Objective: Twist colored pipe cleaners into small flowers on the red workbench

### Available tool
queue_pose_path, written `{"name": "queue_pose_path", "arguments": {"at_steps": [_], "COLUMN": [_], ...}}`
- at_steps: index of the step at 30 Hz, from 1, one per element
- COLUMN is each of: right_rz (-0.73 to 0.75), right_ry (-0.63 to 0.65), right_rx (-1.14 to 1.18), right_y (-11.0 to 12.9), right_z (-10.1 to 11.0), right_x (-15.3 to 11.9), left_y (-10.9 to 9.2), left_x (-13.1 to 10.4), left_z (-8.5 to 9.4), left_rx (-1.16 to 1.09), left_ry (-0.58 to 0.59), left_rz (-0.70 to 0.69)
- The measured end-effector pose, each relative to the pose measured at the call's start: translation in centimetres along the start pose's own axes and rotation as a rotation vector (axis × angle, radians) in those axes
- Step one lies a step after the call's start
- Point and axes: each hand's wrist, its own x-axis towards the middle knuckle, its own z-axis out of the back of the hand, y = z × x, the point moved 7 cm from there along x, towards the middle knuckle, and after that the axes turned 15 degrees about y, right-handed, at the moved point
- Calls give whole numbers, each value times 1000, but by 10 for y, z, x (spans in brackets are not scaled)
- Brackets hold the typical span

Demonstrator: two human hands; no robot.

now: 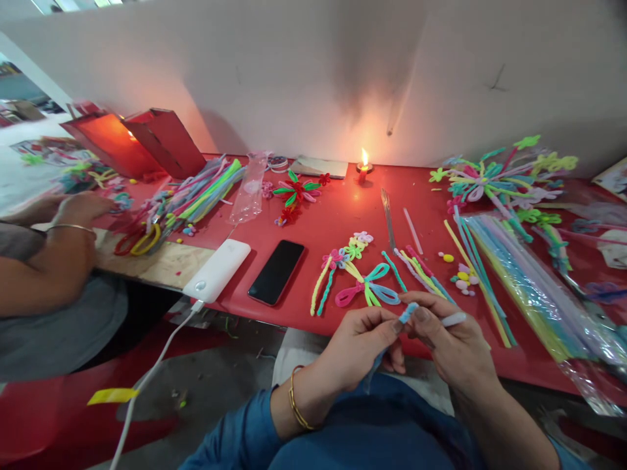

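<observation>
My left hand (360, 343) pinches a light blue fuzzy stem (407, 313) near the table's front edge. Thumb and forefinger of my right hand (453, 343) close on the same blue piece from the other side, with a white stick (454, 319) held between the fingers. Some of the blue stem hangs below my left hand. Just beyond my hands lies a flower of pink, green, yellow and blue loops (368, 285). Several short coloured stems (424, 271) are on the table beside it.
A lit red candle (363, 175) burns near the wall. Left are a black phone (275, 273), a white power bank (218, 271) with its cable, and scissors (145, 240) near another person's hands (81, 212). Bagged stems (531, 281) and a fuzzy bouquet (494, 179) lie right.
</observation>
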Motion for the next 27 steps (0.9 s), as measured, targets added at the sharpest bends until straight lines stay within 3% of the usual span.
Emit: {"name": "queue_pose_path", "arguments": {"at_steps": [9, 13, 18, 22, 27], "right_rz": [-30, -34, -139, -179, -166], "right_ry": [73, 43, 24, 10, 26], "right_rx": [31, -2, 267, 434, 348], "right_y": [-6, -8, -23, -20, -17], "right_z": [-2, 0, -5, -13, -12], "right_x": [1, -1, -3, 0, 1], "left_y": [2, 5, 7, 6, 3], "left_x": [0, 0, -2, -2, -2], "left_z": [2, 4, 4, 3, 6], "left_rx": [19, 50, 52, 51, 62], "left_ry": [-10, -23, -2, 5, -41], "left_rz": [4, 39, 35, 26, -3]}}
